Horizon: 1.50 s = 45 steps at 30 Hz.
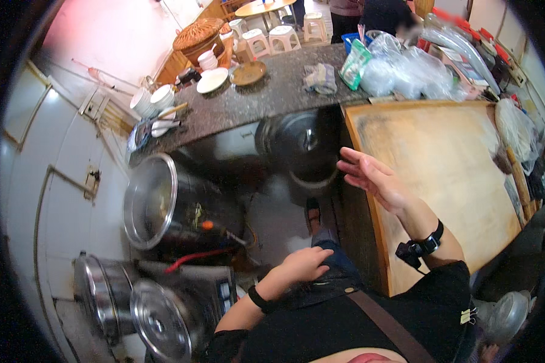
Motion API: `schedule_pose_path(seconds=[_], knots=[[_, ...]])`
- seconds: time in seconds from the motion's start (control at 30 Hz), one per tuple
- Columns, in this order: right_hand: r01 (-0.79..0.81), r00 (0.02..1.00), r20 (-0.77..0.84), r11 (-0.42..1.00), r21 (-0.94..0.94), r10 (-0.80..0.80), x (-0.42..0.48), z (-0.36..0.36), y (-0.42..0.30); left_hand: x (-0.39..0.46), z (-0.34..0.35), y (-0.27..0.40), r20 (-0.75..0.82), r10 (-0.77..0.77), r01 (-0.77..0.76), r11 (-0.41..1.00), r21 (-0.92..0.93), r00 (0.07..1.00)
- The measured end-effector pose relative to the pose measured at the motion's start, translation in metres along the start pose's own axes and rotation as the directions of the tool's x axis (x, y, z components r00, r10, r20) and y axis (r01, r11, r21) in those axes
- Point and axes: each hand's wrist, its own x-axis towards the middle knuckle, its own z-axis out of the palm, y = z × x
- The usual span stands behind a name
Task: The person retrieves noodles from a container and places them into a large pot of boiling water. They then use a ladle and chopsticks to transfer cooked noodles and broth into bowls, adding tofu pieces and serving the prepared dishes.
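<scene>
My left hand [302, 267] hangs in front of my apron, holding nothing, its fingers a little apart. Raised over the near-left edge of a floured wooden work board [436, 172], my right hand [368, 177] is empty, with its fingers extended. Beyond the hands, a dark lidded pot [306, 136] stands low beside the stone counter. A large round steel cooker [150, 202] with a clear lid is to the left. Several plastic bags [404, 68] and a green-and-white packet [355, 66] lie on the counter beyond the board.
The granite counter [236, 106] crosses ahead, bearing a white plate [212, 80], a brown plate [248, 73], a cloth [320, 78] and stacked bowls [143, 102]. A steel pot [97, 290], a lidded pot [159, 322] and a red hose [197, 258] are at lower left. A rolling pin [517, 181] lies at the board's right. People stand beyond the counter.
</scene>
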Motion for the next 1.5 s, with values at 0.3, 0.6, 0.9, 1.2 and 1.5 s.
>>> schedule_pose_path(seconds=[0.3, 0.6, 0.9, 1.2, 1.5], knots=[[0.093, 0.688, -0.161, 0.307, -0.947, -0.707, 0.392, -0.185, 0.041, 0.142, -0.177, -0.12, -0.008, 0.083, -0.081, 0.987, 0.139, 0.996], [-0.327, 0.779, -0.288, 0.031, -0.945, -0.557, 0.521, -0.211, 0.1, 0.254, -0.292, -0.206, -0.236, -0.01, 0.017, 0.999, 0.028, 0.972], [-0.271, 0.845, -0.359, 0.262, -0.926, -0.396, 0.476, -0.216, 0.092, 0.441, -0.33, -0.242, -0.516, 0.11, 0.127, 0.906, 0.403, 0.85], [-0.364, 0.896, -0.359, 0.896, -0.254, 0.262, 0.442, -0.194, 0.014, 0.428, -0.35, -0.249, -0.521, 0.152, 0.008, 0.956, 0.292, 0.84], [0.195, 0.759, -0.501, 0.589, 0.784, 0.416, 0.497, -0.258, 0.065, 0.444, -0.356, -0.268, -0.705, 0.05, -0.019, 0.998, 0.052, 0.708]])
